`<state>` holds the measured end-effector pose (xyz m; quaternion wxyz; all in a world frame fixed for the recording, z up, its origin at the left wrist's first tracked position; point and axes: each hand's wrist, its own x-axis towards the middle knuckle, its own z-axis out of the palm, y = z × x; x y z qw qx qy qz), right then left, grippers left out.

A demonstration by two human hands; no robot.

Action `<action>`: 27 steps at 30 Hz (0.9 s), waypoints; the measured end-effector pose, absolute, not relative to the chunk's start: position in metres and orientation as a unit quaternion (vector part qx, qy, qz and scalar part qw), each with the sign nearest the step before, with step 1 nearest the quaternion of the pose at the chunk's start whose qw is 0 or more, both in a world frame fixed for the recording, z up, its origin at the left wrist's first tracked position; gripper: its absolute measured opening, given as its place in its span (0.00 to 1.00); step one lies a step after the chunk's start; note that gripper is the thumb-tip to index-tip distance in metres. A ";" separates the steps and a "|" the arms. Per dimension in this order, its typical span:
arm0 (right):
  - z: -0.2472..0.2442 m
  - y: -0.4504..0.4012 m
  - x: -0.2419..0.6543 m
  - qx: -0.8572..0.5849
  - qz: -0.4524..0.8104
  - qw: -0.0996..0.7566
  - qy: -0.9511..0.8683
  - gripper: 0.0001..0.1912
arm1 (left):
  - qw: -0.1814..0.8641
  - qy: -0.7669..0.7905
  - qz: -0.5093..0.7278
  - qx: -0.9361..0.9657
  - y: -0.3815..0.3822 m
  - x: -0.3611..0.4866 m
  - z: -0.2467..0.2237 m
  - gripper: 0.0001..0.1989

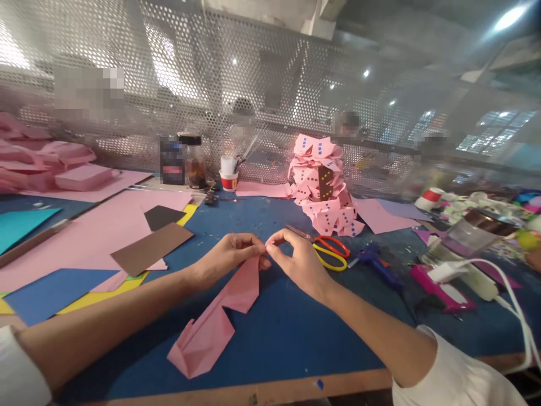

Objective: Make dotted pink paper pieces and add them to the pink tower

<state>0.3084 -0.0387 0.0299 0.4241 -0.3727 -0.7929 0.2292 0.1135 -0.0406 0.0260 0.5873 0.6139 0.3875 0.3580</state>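
A folded pink paper strip [213, 330] slants down to the left from my left hand [239, 254], whose fingers are closed on its upper end. Beside it, my right hand [296, 259] is pinched, its thumb and forefinger meeting the left fingertips; whatever lies between them is too small to make out. The strip has angular folds and its lower end is over the blue table mat [296, 355]. Behind my right hand are scissors [332, 254] with red and yellow handles.
A stack of folded pink pieces with dots [323, 186] stands at the back. To the right are a blue glue gun [380, 268], a magenta device [442, 287] and a white cable. Coloured paper sheets [105, 225] lie left. A perforated metal screen [270, 96] rises behind.
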 end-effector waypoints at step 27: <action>0.014 -0.042 0.308 -0.336 0.037 0.359 -0.870 0.05 | 0.606 0.378 0.396 0.578 -0.041 0.114 0.008 0.10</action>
